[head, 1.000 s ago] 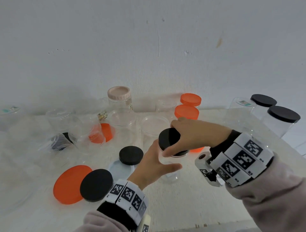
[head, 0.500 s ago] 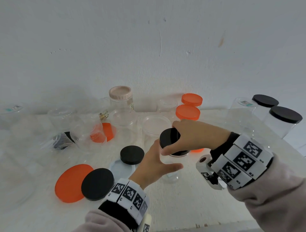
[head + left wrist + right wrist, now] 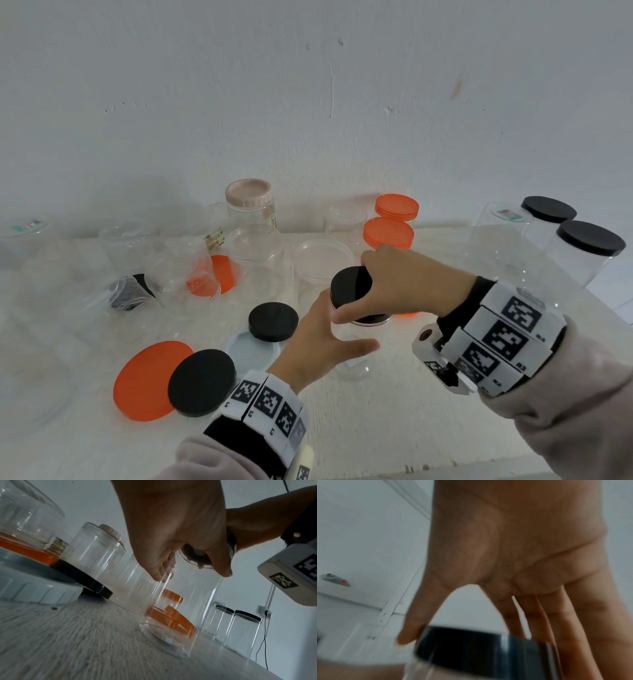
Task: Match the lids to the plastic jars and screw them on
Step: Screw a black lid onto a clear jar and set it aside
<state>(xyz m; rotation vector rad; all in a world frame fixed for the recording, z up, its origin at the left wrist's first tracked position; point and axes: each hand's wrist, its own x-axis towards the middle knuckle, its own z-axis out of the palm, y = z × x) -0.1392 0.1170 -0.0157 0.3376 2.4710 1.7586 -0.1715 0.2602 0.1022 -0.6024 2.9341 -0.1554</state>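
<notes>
Fingers [image 3: 537, 616] of the right hand [image 3: 407, 281] curl over a black lid [image 3: 351, 286] and pinch its rim between thumb and fingertips, while the left hand [image 3: 318, 342] cups the clear jar [image 3: 180, 608] beneath it, thumb out in front and fingers wrapped round the far wall. The jar stands upright on the white table [image 3: 376, 428], near its middle, with the lid seated on its mouth.

Compared with a second ago, little has shifted: the jar has stayed where it was and the right thumb has crept only slightly round the lid's near edge, which reads as a turn under way rather than a fresh placement. The lid sits level on the neck, so the match appears good and this jar looks nearly done; how far the thread has caught cannot be told.

Just left of the hands, a smaller black lid [image 3: 273, 321] rests on a pale blue lid [image 3: 251, 353]. Further left, a larger black lid [image 3: 202, 382] overlaps a wide orange lid [image 3: 147, 378].

Behind, open clear jars crowd the back of the table, one capped in pink [image 3: 249, 193], with two orange-lidded jars [image 3: 388, 233] beside them. At far right stand two jars already closed with black lids [image 3: 589, 238], suggesting several pairings remain.
</notes>
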